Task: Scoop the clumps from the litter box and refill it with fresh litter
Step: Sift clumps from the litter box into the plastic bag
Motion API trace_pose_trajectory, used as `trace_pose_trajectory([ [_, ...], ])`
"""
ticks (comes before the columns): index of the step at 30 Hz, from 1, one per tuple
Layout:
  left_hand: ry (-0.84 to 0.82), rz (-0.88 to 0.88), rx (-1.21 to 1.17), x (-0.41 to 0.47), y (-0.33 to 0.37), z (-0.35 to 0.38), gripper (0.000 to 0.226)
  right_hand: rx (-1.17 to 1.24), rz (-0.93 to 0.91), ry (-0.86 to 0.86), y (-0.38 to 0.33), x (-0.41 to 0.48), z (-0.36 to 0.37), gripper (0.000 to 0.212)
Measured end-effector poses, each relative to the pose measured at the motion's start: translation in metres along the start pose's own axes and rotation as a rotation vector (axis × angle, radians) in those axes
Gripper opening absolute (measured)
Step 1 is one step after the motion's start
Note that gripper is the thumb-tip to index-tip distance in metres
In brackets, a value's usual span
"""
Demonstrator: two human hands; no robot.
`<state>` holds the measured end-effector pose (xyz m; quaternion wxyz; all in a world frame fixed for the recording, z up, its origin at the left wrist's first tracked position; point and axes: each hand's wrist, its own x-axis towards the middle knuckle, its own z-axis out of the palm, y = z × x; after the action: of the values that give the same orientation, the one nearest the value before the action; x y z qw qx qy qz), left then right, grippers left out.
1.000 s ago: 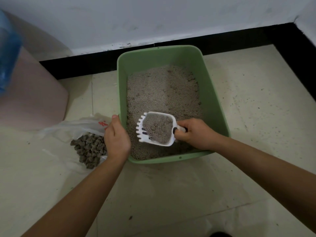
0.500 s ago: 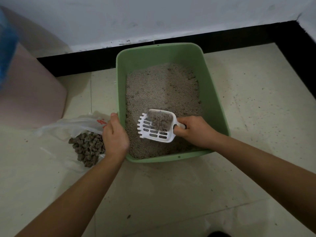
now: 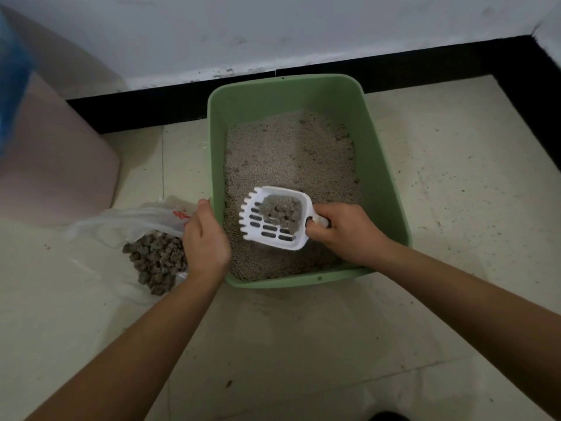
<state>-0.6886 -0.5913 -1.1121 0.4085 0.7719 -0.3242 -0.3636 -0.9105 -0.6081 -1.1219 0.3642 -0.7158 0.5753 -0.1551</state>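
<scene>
A green litter box (image 3: 384, 165) stands on the tiled floor, holding pale grey litter (image 3: 291, 153). My right hand (image 3: 343, 232) grips the handle of a white slotted scoop (image 3: 273, 223) held just above the litter at the box's near end. Grey clumps (image 3: 282, 211) sit in the scoop. My left hand (image 3: 205, 238) holds the left rim of the box near its front corner. Left of the box lies a clear plastic bag (image 3: 133, 220) with a pile of dark clumps (image 3: 158, 262) on it.
A pink rounded object (image 3: 51, 165) stands at the left, with a blurred blue thing (image 3: 12, 65) above it. A white wall with a black skirting (image 3: 425, 62) runs behind the box. Beige floor tiles (image 3: 303, 344) stretch toward me and to the right.
Loose litter has sifted out through the scoop's slots, leaving only clumps in it. The scoop has stayed over the near end of the box. My left hand has kept its hold.
</scene>
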Motion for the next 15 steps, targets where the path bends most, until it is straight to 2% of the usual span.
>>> trace_pose_trajectory([
  [3, 0.0, -0.013, -0.01, 0.0, 0.002, 0.0, 0.068, 0.003, 0.002, 0.029, -0.002, 0.0, -0.003, 0.033],
  [6, -0.001, -0.009, -0.015, -0.002, 0.004, 0.0, 0.063, -0.004, -0.008, 0.027, -0.002, 0.001, -0.006, 0.033],
  [11, -0.009, 0.016, -0.018, -0.002, 0.002, 0.0, 0.049, -0.056, -0.06, -0.038, -0.007, -0.002, -0.002, 0.037],
  [15, -0.019, -0.001, -0.034, 0.0, 0.0, 0.0, 0.055, -0.076, -0.136, -0.14, -0.013, -0.005, 0.008, 0.038],
])
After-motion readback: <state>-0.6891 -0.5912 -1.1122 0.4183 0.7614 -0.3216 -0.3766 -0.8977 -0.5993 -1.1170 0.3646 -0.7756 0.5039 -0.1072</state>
